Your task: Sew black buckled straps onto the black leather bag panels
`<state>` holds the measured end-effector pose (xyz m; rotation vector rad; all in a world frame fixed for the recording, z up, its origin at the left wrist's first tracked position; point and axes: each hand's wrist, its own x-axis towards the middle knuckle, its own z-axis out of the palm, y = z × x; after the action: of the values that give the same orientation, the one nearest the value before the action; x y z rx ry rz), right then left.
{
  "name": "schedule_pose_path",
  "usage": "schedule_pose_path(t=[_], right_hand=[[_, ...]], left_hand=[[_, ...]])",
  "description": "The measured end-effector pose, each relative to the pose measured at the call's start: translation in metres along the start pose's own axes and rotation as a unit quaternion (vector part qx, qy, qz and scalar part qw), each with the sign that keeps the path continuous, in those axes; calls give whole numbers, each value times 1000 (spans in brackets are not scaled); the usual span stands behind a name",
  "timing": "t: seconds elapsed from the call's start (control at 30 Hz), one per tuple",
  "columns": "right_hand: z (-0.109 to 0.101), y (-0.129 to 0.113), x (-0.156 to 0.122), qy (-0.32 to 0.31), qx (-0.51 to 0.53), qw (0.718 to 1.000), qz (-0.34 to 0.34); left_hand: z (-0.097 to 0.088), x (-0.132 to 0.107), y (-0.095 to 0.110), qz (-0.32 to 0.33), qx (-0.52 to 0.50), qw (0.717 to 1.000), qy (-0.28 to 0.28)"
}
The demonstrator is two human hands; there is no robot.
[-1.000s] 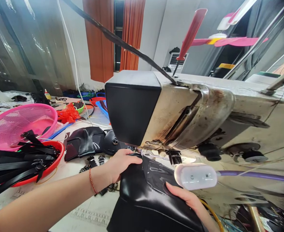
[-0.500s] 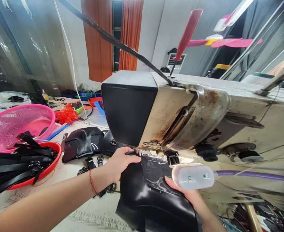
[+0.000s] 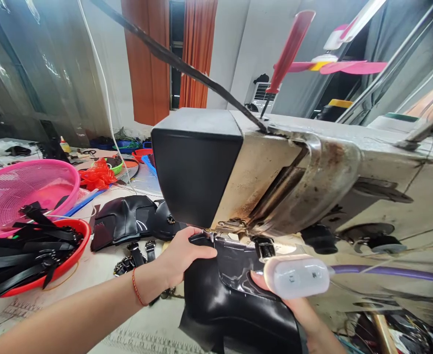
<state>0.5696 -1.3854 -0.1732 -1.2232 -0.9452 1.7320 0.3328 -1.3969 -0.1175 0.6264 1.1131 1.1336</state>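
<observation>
So the white table (image 3: 164, 314) runs under everything here, and the machine (image 3: 260, 182) fills most of the right side, its dark end cover facing left. Over on the left there's a pink basket (image 3: 17, 179), and nearer than that a red tub (image 3: 71, 259) crammed with black straps (image 3: 2, 253).

The black piece (image 3: 209, 300) is what's in hand: shiny, floppy, its far edge right up at the underside of the machine's head, the rest sagging toward the near side. Here's the change: a second ago its near end was further left, and the edge of the clear panel (image 3: 236, 265) ran at more of a slant. Now that edge lies flatter, so my read is the piece is being turned where it is, not taken away.

Left hand (image 3: 185, 255) has the far left edge pinched, thumb on top, just beside the metal bits under the head. Right hand (image 3: 297, 307) has its thumb on the panel; the fingers are hidden, so can't tell how firmly it grips. A lit lamp (image 3: 297, 277) blocks part of it. Oh, and a red bracelet (image 3: 138, 286) on the left wrist.
</observation>
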Motion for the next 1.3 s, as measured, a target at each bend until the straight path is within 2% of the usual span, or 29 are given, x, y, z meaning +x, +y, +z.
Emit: schedule_pose_path(t=[0.1, 0.2, 0.47, 0.57, 0.73, 0.87, 1.07, 1.2, 1.3], right_hand=[[-5, 3, 5, 0, 23, 999, 36], [-7, 5, 9, -6, 37, 998, 40], [-4, 6, 18, -42, 68, 995, 63], [-2, 9, 18, -28, 66, 996, 52], [3, 16, 23, 30, 55, 998, 12], [8, 7, 28, 47, 31, 998, -2], [12, -16, 25, 26, 14, 998, 55], [20, -13, 23, 21, 20, 999, 29], [28, -8, 22, 22, 21, 1000, 5]], left_hand=[[-1, -2, 0, -4, 0, 1000, 1], [1, 0, 0, 0, 5, 1000, 15], [-1, 1, -2, 70, 13, 997, 8], [-4, 2, -2, 69, 28, 997, -6], [-7, 8, 0, 74, 74, 994, 16], [-10, 9, 1, 94, 106, 990, -2], [-12, 16, 2, 149, 178, 973, 11], [-12, 20, 7, 185, 224, 957, -21], [-14, 20, 13, 241, 276, 930, -20]])
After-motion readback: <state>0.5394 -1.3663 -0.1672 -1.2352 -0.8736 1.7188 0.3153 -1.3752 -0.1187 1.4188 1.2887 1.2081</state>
